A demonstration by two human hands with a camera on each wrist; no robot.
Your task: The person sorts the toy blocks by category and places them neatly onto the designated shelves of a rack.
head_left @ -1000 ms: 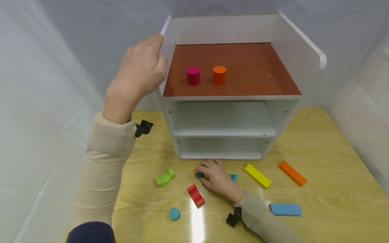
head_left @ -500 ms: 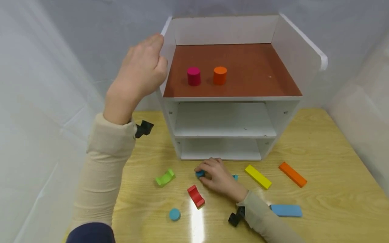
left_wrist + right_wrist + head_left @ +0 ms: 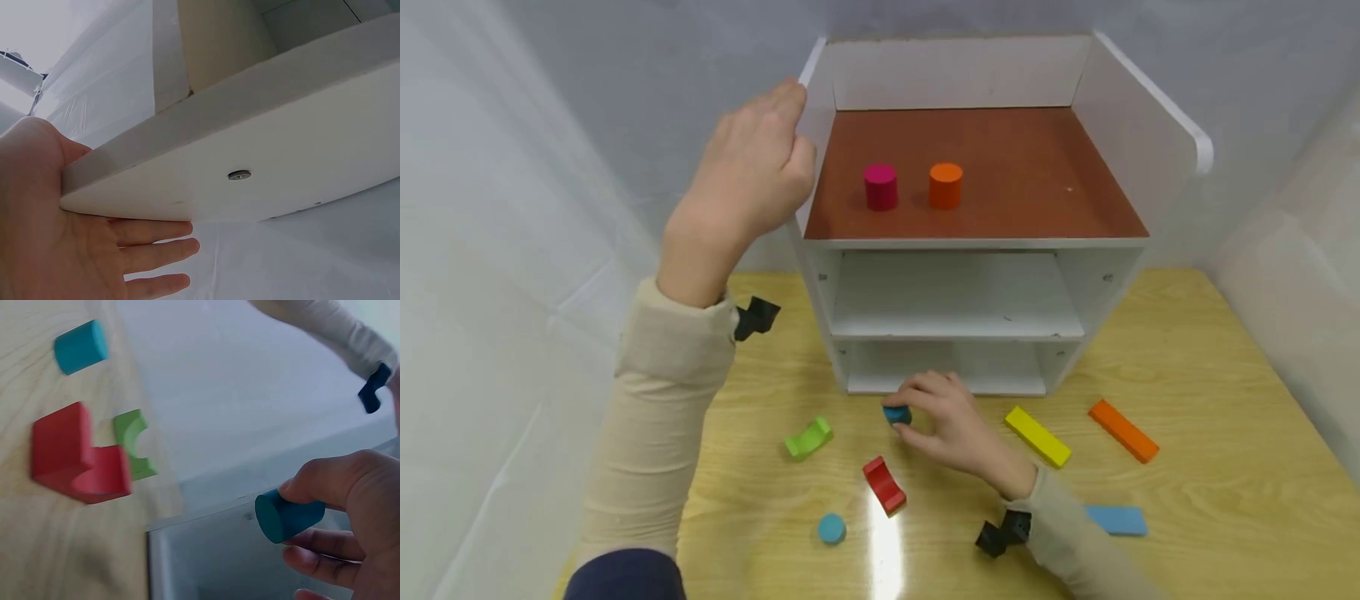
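Observation:
My right hand (image 3: pixel 947 421) pinches a small dark blue cylinder (image 3: pixel 897 414) between thumb and fingers, a little above the wooden table (image 3: pixel 1210 392), just in front of the bottom opening of the white shelf unit (image 3: pixel 1142 125). The right wrist view shows the dark blue cylinder (image 3: pixel 284 517) held on its side by my right hand (image 3: pixel 350 519). My left hand (image 3: pixel 752 167) rests against the top of the unit's left wall. In the left wrist view my left hand (image 3: pixel 69 250) lies with palm and straight fingers on the white panel (image 3: pixel 262 169).
A pink cylinder (image 3: pixel 880 186) and an orange cylinder (image 3: pixel 945 185) stand on the brown top shelf. On the table lie a green arch (image 3: pixel 808 437), a red arch (image 3: pixel 883 483), a light blue cylinder (image 3: pixel 831 528), a yellow bar (image 3: pixel 1037 435), an orange bar (image 3: pixel 1123 430) and a blue bar (image 3: pixel 1118 520).
My right hand has picked the dark blue cylinder up off the table and moved it slightly toward the shelf unit. My left hand has stayed on the wall.

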